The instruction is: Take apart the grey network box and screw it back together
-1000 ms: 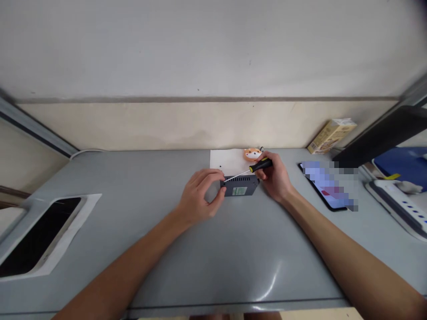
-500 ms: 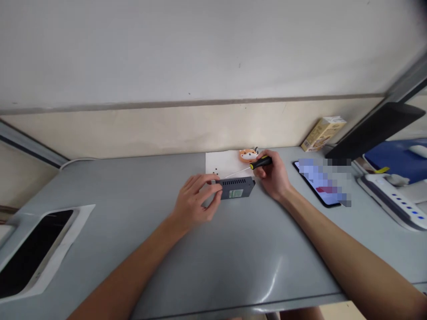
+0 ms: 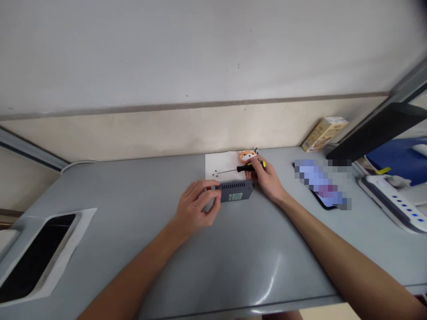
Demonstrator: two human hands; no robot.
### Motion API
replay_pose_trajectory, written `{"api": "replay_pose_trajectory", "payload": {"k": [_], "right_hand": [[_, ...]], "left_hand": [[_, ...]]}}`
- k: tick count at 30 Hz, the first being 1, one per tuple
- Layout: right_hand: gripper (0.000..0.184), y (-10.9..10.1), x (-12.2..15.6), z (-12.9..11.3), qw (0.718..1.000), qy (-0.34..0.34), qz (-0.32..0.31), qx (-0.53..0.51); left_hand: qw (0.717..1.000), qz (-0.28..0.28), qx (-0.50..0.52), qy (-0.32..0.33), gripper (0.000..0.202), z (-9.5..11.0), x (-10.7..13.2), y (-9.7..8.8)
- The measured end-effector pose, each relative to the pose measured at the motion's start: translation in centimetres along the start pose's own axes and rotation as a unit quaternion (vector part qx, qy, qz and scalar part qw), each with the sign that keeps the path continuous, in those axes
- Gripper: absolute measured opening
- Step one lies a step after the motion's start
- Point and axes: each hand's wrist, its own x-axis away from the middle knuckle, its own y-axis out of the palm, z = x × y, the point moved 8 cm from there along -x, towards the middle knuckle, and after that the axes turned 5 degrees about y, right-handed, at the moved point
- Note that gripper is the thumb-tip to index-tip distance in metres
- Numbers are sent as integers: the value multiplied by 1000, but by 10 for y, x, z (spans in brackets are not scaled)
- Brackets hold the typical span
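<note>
Between the fingertips and thumb of my left hand (image 3: 197, 202) is the left end of a dark grey metal box (image 3: 246, 192). Vent slots run along its upper edge, and a pale green label faces me. My right hand (image 3: 268, 178) grips a screwdriver (image 3: 243, 168) by its black and yellow handle, just behind the box's right end. The thin shaft lies nearly level above a white sheet of paper (image 3: 213, 161), pointing left. Near its tip are several tiny dark pieces, likely screws (image 3: 214, 174), on the sheet. Whether the tip touches one, I cannot tell.
An orange and white animal-faced case (image 3: 245, 155) sits behind my right hand. To the right are a phone (image 3: 315, 186), a carton (image 3: 323, 133) and a white power strip (image 3: 387, 200). A dark-screened device (image 3: 36, 255) lies at left on the grey table (image 3: 133, 191).
My right hand has shifted slightly left and toward me. The screwdriver has gone from slanting at the box's top edge to nearly level over the paper, tip beside the small pieces.
</note>
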Motion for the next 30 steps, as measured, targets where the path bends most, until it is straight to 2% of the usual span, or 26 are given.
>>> {"api": "replay_pose_trajectory", "payload": {"k": [9,14,18,22,26,30], "right_hand": [[42,0,-2,-3,1000,0,-4,-6],[46,-3,-3,-4,999,13,-1,-33],[44,-12,-7,3,988,50,26,-143],[27,-29,-13,7,953,74,63,-287],[18,-48,-14,6,918,73,97,-377],[19,-53,-15,7,920,79,74,-376]], "left_hand": [[997,-3,61,-48,20,-9,2,0],[999,-32,21,-6,11,-1,-22,-4],[998,-36,-40,33,11,1,-46,-5],[995,-5,-84,52,10,12,-52,7],[991,-12,-110,70,17,31,-40,28],[990,-22,-121,69,25,39,-28,36]]}}
